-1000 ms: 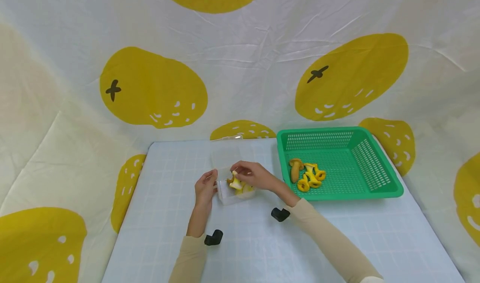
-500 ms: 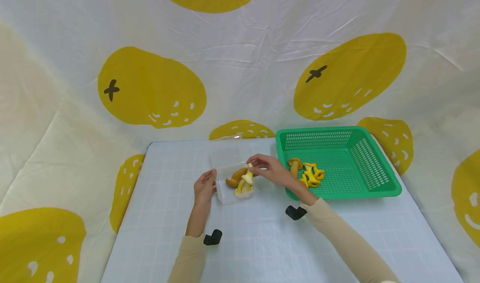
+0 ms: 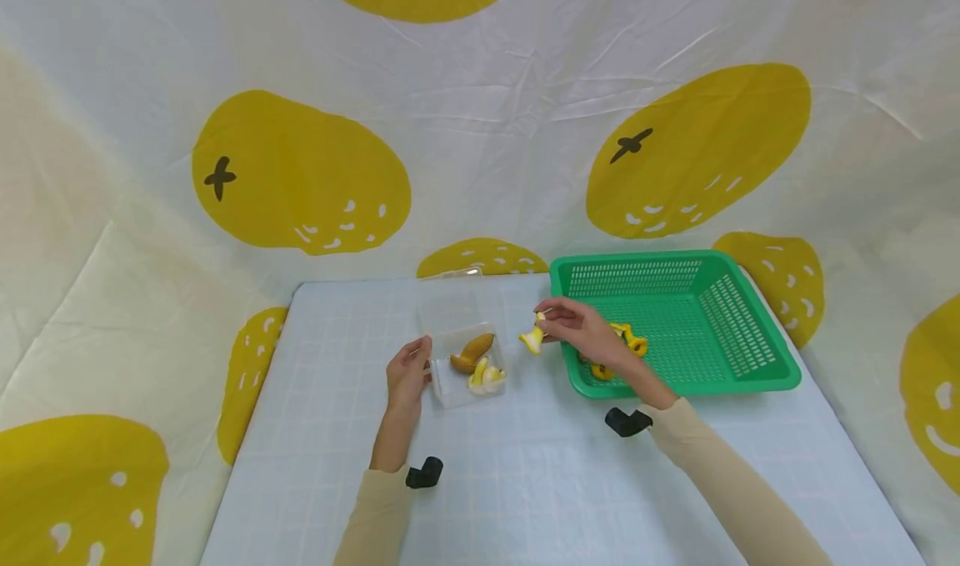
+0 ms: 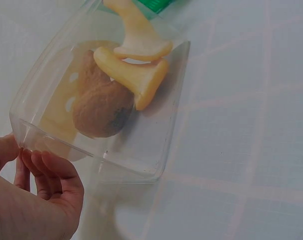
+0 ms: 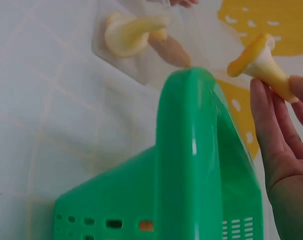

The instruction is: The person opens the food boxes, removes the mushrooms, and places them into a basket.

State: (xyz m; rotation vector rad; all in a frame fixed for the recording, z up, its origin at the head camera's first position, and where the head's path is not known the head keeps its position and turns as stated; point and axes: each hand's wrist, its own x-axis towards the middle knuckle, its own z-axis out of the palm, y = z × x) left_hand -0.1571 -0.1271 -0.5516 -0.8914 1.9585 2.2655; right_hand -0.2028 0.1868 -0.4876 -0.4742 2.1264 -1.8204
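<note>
My right hand (image 3: 588, 333) pinches a yellow mushroom (image 3: 533, 338) by its stem end, in the air between the clear box and the left side of the green basket. The right wrist view shows this mushroom (image 5: 264, 65) cap outward, between thumb and fingertips. At the clear plastic box (image 3: 448, 393), my left hand (image 3: 407, 374) pinches the left rim with thumb and fingers. Inside the box lie a brown mushroom (image 3: 474, 353) and yellow mushrooms (image 3: 486, 375). In the left wrist view, two yellow mushrooms (image 4: 134, 75) overlap the brown one (image 4: 101, 110).
A green slotted basket (image 3: 720, 324) stands at the back right of the table. Several yellow mushrooms (image 3: 637, 346) lie in its left part, partly hidden by my right hand. The box's clear lid (image 3: 450, 303) is folded back toward the patterned cloth (image 3: 487, 174).
My right hand has lifted the yellow mushroom out of the clear box and carried it right toward the basket. My left hand has stayed at the box.
</note>
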